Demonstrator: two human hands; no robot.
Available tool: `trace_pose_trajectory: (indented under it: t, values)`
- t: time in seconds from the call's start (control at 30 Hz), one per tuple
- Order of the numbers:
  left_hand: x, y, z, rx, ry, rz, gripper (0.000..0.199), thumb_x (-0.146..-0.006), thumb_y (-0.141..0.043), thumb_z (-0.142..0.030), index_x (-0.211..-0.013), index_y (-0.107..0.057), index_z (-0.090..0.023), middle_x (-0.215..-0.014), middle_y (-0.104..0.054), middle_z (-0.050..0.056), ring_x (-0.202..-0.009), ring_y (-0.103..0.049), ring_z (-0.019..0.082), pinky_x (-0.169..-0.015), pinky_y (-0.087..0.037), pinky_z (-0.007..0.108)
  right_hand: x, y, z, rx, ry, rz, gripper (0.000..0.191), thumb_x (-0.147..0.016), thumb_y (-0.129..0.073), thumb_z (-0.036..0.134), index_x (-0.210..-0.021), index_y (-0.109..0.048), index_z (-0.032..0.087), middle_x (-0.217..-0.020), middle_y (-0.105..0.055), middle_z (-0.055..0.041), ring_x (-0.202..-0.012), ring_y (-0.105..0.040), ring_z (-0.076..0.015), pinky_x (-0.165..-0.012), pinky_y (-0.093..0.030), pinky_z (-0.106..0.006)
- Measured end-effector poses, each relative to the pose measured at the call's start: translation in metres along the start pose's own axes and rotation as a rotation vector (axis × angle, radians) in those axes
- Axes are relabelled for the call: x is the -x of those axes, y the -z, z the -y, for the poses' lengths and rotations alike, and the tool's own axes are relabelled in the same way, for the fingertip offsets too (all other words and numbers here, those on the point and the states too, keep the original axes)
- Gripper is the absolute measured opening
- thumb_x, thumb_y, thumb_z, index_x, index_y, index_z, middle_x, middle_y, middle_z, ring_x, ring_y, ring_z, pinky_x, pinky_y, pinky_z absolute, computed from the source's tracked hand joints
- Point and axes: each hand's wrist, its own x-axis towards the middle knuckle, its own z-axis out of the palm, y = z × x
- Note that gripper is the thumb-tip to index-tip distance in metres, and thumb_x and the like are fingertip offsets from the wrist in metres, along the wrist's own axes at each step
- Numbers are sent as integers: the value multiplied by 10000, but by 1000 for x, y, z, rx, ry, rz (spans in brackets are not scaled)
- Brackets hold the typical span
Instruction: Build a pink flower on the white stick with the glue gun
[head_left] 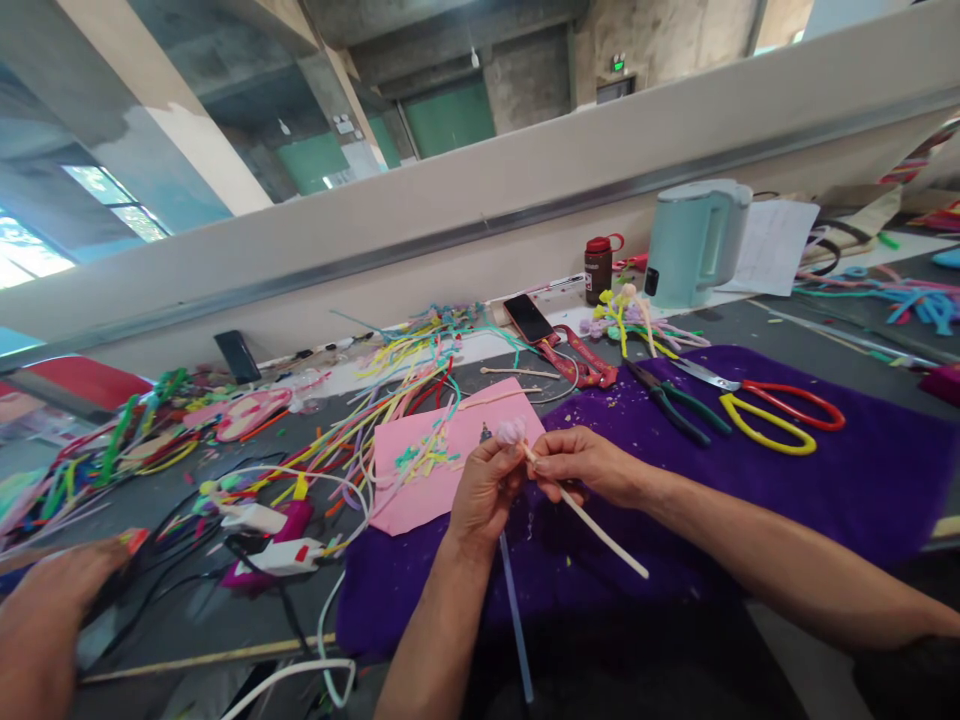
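Note:
In the head view, both hands meet over the purple cloth (885,450). My left hand (484,485) pinches a small pale-lilac fuzzy flower (512,430) at its base. My right hand (589,462) closes its fingers on a cream pipe cleaner (604,535), whose upper end meets the flower; its free end slants down to the right. Below my left hand a translucent bluish stick (514,620) points toward the table's front edge; its upper part is hidden. Behind the hands lies a pink sheet (405,510) with short yellow and green cut pieces (431,455).
Right of the hands lie dark-green-handled pliers (679,405) and red-and-yellow scissors (765,400). Behind stand a kettle (686,245), a red-capped bottle (598,270) and a phone (529,318). Pipe cleaners (382,400), cables and a power strip (281,557) crowd the left, near another person's hand (56,600).

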Motion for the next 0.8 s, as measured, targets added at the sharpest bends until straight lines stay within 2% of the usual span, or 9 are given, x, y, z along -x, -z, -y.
trace_pose_trajectory:
  t: [0.2,0.33,0.5,0.63,0.8]
  values:
    - [0,-3,-2,39,-13,11,162,-621,-702,-229,-711,-618,-124,-498,-501,-38,-418,-383,25,-427,-287,142,0,-1,-1,38,24,7,203,-767,-558,338,-778,-529,138,-523,-554,36,-352,-391,-38,-345,-266,-158]
    - [1,-6,-3,9,-72,-19,120,-622,-696,-209,-674,-625,-128,-484,-475,-51,-404,-335,19,-426,-279,155,0,-2,0,115,83,-91,218,-734,-603,345,-770,-529,143,-531,-524,54,-372,-401,-36,-361,-295,-155]
    - [4,-10,-1,-147,-142,-85,226,-629,-687,-222,-840,-665,-143,-527,-498,-45,-393,-299,14,-388,-203,164,0,0,2,166,135,-169,258,-764,-559,395,-738,-544,138,-527,-524,48,-363,-410,-37,-361,-291,-164]
    - [5,-10,-1,-135,-79,-37,293,-654,-664,-281,-917,-665,-152,-508,-480,-45,-393,-318,25,-378,-188,169,1,0,6,151,124,-147,258,-791,-525,390,-728,-533,141,-533,-532,41,-361,-400,-35,-358,-287,-164]
    - [3,-8,0,-100,-48,-45,231,-601,-707,-265,-790,-669,-137,-519,-502,-34,-392,-335,25,-389,-217,174,1,-1,5,132,97,-86,262,-791,-522,389,-715,-531,139,-536,-540,37,-362,-399,-35,-362,-300,-165]
